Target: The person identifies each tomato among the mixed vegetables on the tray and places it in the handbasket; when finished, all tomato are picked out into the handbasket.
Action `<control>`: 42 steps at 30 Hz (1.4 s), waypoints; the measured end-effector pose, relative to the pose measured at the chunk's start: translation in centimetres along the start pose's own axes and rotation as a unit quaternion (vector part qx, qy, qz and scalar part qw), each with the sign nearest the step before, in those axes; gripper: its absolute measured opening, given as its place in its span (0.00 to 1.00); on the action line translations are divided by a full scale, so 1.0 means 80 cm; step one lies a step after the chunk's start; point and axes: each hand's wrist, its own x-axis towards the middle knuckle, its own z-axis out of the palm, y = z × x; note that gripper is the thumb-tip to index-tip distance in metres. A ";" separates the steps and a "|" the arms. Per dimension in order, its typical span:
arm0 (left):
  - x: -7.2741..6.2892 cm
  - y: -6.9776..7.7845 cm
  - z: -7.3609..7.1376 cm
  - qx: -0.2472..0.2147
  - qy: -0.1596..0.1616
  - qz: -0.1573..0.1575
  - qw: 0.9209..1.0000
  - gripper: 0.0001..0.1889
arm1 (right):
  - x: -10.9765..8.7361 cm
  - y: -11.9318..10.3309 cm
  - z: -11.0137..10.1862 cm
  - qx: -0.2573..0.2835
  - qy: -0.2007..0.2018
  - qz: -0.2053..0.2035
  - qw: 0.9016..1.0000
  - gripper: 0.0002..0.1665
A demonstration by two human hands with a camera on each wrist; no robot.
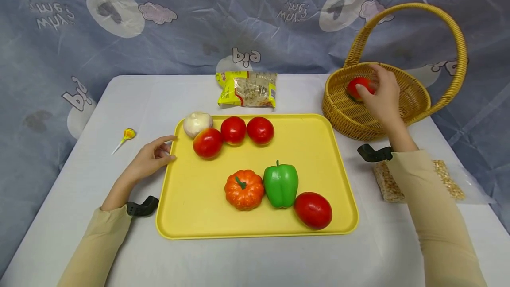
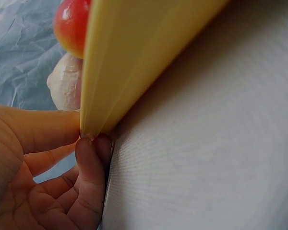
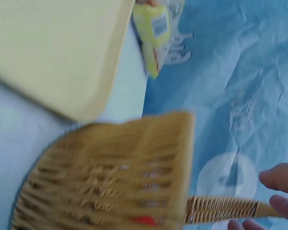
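With my left hand [image 1: 153, 156] pinching the yellow tray [image 1: 199, 198], I should move my right hand [image 1: 384, 96], loosely spread and empty, gently around the red fruit [image 1: 356, 87] inside the basket [image 1: 354, 125].

Blue cloth [image 1: 207, 17]: upside-down print [image 1: 292, 11] beyond the tray [image 1: 187, 207], repeated beyond its far left corner, apparently "Why me?".
Short word [image 1: 245, 56]: on the same cloth, behind the tray and again off its far left side, also inverted; "Pig" or "Big", cannot tell which.
Yellow bag [image 1: 247, 88]: just behind the tray's far edge, its printed lines too small to read.
Barcode [image 3: 159, 25]: on that bag, digits illegible.
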 end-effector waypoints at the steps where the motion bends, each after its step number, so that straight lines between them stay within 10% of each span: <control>1: 0.000 0.000 0.000 0.000 0.000 0.000 1.000 0.28 | -0.002 -0.004 0.002 0.004 0.009 -0.009 1.000 0.32; 19: 0.000 0.001 -0.001 -0.005 0.006 -0.002 1.000 0.28 | -0.033 -0.052 0.035 0.069 0.008 -0.145 0.987 0.28; 42: 0.001 -0.002 0.000 -0.007 0.011 -0.003 1.000 0.27 | -0.060 -0.075 0.098 0.086 -0.125 -0.211 0.966 0.29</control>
